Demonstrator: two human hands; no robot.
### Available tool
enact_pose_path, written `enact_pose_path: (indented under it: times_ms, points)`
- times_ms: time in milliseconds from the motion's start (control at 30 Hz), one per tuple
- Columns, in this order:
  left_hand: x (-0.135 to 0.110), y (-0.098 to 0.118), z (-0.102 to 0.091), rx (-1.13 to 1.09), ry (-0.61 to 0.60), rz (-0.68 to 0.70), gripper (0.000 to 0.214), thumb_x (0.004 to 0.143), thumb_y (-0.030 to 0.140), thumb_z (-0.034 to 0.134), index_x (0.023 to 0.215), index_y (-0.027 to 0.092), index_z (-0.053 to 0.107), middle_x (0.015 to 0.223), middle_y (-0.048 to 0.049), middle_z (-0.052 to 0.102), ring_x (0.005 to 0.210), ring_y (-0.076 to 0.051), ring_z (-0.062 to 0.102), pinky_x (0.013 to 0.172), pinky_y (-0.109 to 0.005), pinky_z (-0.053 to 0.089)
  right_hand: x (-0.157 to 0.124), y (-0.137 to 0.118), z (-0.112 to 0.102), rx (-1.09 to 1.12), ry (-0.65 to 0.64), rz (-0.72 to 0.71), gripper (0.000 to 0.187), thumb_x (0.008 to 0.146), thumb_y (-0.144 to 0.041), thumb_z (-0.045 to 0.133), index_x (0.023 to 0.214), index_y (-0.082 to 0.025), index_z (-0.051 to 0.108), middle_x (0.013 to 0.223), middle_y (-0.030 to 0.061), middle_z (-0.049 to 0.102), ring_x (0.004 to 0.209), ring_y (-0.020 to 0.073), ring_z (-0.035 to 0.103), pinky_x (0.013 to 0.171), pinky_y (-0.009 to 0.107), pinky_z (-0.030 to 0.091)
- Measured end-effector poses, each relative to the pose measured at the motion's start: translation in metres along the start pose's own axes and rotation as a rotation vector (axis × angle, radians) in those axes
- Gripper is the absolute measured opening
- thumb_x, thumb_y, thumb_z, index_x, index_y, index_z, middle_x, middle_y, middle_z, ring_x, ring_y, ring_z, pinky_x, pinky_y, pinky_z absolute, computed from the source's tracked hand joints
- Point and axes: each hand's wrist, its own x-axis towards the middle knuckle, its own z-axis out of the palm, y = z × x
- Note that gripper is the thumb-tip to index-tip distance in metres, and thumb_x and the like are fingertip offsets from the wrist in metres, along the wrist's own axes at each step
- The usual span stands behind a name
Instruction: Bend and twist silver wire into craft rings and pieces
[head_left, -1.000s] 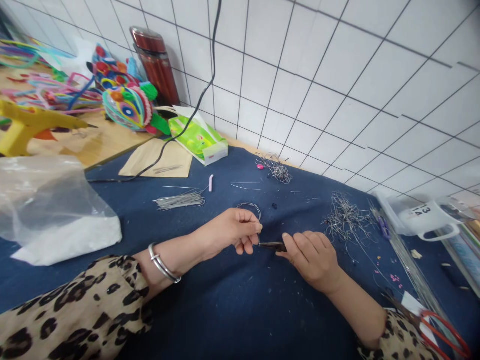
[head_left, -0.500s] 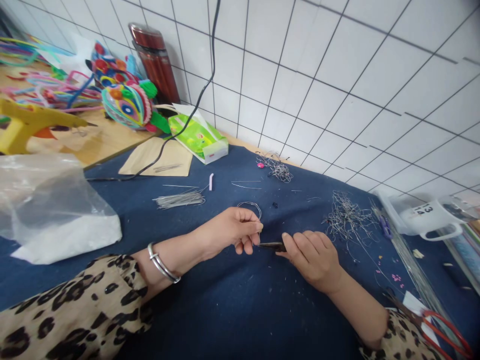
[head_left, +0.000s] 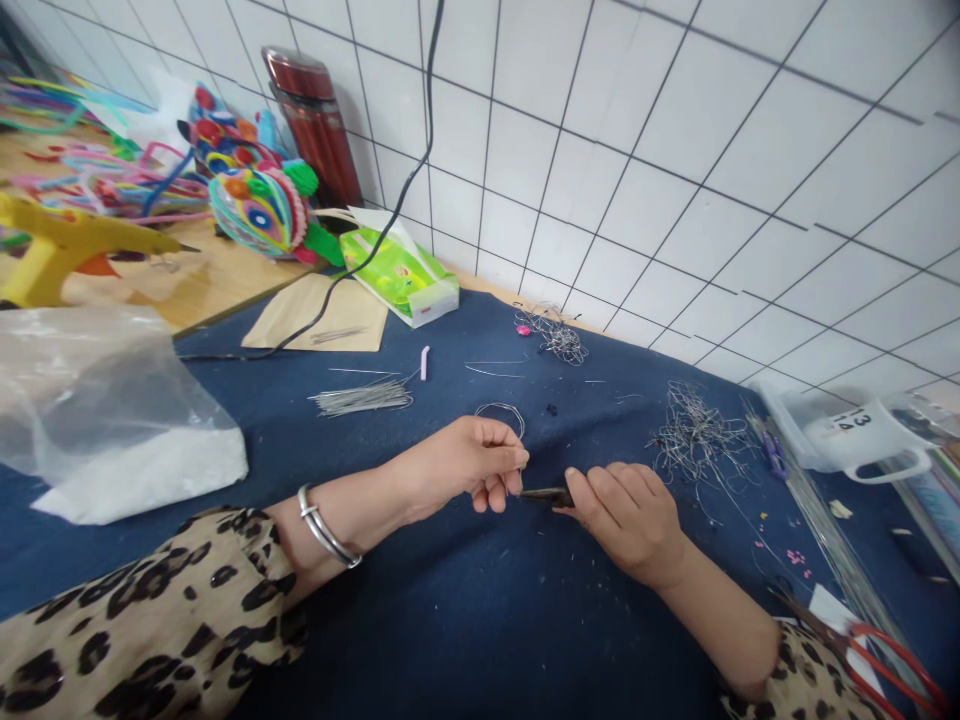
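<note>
My left hand (head_left: 469, 465) is closed in a pinch on a thin metal wire (head_left: 500, 410) whose loop arcs just above the fingers. My right hand (head_left: 626, 515) is wrapped round small dark pliers (head_left: 546, 494), whose tip points left and meets the wire at my left fingertips. Both hands rest over a dark blue cloth (head_left: 465, 620). A silver bracelet (head_left: 321, 525) sits on my left wrist, and leopard-print sleeves cover both forearms.
A bundle of straight wires (head_left: 364, 398), a tangle of wire scraps (head_left: 694, 435) and another tangle (head_left: 555, 338) lie on the cloth. A plastic bag (head_left: 105, 410) lies left. Yellow glue gun (head_left: 60, 250), colourful craft figure (head_left: 259, 210), green tissue pack (head_left: 397, 275), white box (head_left: 862, 440) and red-handled scissors (head_left: 892, 655) stand around.
Hardly anything differs: both hands stay together at the wire, with only a slight shift of my left fingers against the pliers' tip.
</note>
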Motion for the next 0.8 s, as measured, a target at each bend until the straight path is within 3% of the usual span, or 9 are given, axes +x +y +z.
enact_pose_path:
  times_ms: [400, 600, 800]
  points:
    - [-0.0072, 0.0086, 0.0046, 0.107, 0.063, 0.104, 0.017, 0.078, 0.030, 0.057, 0.072, 0.014, 0.052, 0.060, 0.0003, 0.062, 0.045, -0.008, 0.056, 0.041, -0.018, 0.040, 0.0000, -0.0023, 0.0016, 0.069, -0.032, 0.032, 0.035, 0.081, -0.037, 0.059, 0.106, -0.013, 0.057, 0.079, 0.0042, 0.059, 0.074, 0.0160, 0.051, 0.066, 0.032, 0.037]
    - [-0.0061, 0.0091, 0.0018, 0.067, 0.059, 0.090, 0.018, 0.078, 0.031, 0.057, 0.073, 0.014, 0.053, 0.060, 0.0001, 0.062, 0.045, -0.009, 0.056, 0.041, -0.018, 0.040, -0.0003, -0.0002, 0.0010, 0.008, 0.066, 0.066, 0.038, 0.080, -0.043, 0.059, 0.105, -0.014, 0.058, 0.081, 0.0052, 0.059, 0.080, 0.0182, 0.051, 0.071, 0.033, 0.038]
    - [-0.0034, 0.0048, -0.0004, 0.025, 0.048, 0.061, 0.020, 0.075, 0.033, 0.059, 0.072, 0.015, 0.053, 0.060, 0.0001, 0.063, 0.044, -0.008, 0.056, 0.039, -0.017, 0.039, -0.0005, 0.0008, 0.0019, -0.021, 0.059, 0.054, 0.038, 0.080, -0.043, 0.058, 0.105, -0.015, 0.058, 0.082, 0.0049, 0.060, 0.081, 0.0183, 0.052, 0.075, 0.034, 0.038]
